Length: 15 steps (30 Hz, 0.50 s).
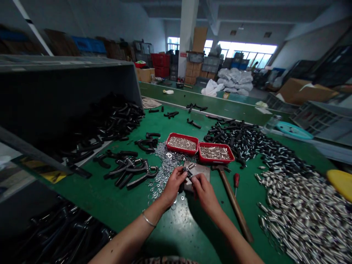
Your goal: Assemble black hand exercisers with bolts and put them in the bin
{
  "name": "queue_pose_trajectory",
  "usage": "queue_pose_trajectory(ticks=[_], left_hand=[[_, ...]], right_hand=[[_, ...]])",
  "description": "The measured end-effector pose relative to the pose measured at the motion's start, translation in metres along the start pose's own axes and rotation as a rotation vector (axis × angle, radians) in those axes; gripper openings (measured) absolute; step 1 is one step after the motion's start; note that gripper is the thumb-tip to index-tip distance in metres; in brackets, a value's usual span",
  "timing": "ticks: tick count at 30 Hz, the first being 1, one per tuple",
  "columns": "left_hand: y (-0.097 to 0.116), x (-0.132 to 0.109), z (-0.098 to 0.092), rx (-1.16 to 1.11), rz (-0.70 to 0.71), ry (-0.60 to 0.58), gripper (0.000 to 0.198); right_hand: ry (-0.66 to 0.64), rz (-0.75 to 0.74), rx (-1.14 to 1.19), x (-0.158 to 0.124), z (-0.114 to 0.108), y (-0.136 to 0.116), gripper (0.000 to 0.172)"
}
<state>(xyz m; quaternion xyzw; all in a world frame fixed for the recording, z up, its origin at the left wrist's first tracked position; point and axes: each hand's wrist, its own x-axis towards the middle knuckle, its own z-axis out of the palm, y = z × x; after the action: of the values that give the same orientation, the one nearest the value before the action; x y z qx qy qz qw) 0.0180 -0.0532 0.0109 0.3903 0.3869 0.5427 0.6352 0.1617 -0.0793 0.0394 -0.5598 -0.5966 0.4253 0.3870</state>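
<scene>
Both my hands meet over the green table near its middle. My left hand (173, 185), with a thin bracelet on the wrist, is closed around a small black and metal part (188, 171). My right hand (205, 190) pinches the same part from the right. Under them lies a small grey metal block (202, 170). Loose silver washers (165, 168) are strewn to the left of the hands. Just beyond stand two red trays (182, 143) (216, 152) filled with small silver pieces.
A wooden-handled hammer (233, 201) and a red-handled screwdriver (236, 182) lie right of my hands. Black handles (129, 170) are heaped at left, dark sleeved parts (247, 143) at back right, silver springs (302, 209) at right. A dark bin (68, 95) stands at left.
</scene>
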Motion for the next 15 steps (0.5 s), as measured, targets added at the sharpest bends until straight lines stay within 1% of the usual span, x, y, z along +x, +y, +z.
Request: queue_pose_trajectory(ticks=[2,3,4,7,8,10,11,12,13,14,15], left_hand=[[-0.001,-0.004,-0.003,0.039,0.017,0.0,0.043],[-0.002,-0.006,-0.004,0.065,0.022,-0.006,0.042],[-0.003,-0.008,-0.004,0.096,0.032,-0.016,0.041],[-0.004,-0.016,-0.003,0.255,0.102,-0.076,0.036],[-0.003,-0.019,-0.004,0.357,0.152,-0.101,0.035],[0.002,-0.023,-0.011,0.657,0.287,-0.122,0.039],[0.007,-0.024,-0.019,0.837,0.358,-0.093,0.044],[0.012,-0.024,-0.031,1.019,0.414,-0.032,0.05],[0.018,-0.024,-0.046,1.185,0.445,0.055,0.055],[0.024,-0.023,-0.064,1.323,0.446,0.152,0.057],[0.031,-0.021,-0.083,1.431,0.419,0.238,0.058]], right_hand=[[-0.12,0.132,0.299,-0.003,0.002,0.003,0.04],[-0.167,0.171,0.384,-0.004,0.002,0.004,0.043],[-0.183,0.187,0.419,-0.004,0.002,0.004,0.045],[-0.117,0.172,0.379,0.001,0.003,0.005,0.045],[-0.089,0.167,0.368,0.005,0.003,0.006,0.045],[-0.063,0.173,0.331,0.016,0.001,0.011,0.045],[-0.053,0.172,0.271,0.023,-0.002,0.015,0.046],[-0.041,0.151,0.166,0.03,-0.005,0.019,0.046],[-0.024,0.105,0.022,0.037,-0.01,0.023,0.046],[0.008,0.033,-0.144,0.044,-0.015,0.027,0.046],[0.054,-0.055,-0.307,0.049,-0.02,0.029,0.045]])
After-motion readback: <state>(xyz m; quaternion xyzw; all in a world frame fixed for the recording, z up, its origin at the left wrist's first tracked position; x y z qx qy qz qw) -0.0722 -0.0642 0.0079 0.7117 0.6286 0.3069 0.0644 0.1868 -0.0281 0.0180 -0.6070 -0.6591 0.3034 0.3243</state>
